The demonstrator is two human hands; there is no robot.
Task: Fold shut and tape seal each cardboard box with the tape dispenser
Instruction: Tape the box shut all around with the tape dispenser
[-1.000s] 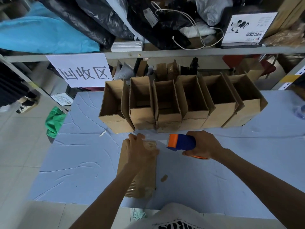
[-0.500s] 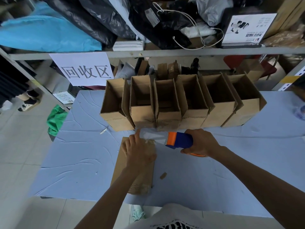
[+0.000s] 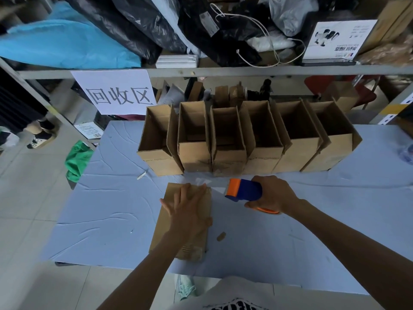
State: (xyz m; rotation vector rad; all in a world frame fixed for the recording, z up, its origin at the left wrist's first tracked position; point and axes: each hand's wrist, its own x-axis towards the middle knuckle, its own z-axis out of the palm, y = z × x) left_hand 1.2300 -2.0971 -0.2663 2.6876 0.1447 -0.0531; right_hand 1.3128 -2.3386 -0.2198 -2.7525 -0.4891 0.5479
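Six open boxes [image 3: 228,161]; left hand [image 3: 187,211] flat on closed box [image 3: 173,191]; right hand [image 3: 274,193] clamps dispenser [image 3: 244,190].

open boxes [image 3: 245,139] wall rear, bare table [image 3: 312,242] right

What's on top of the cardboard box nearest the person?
The left hand presses flat on the box, fingers straight. Whatever lies beneath the palm is hidden.
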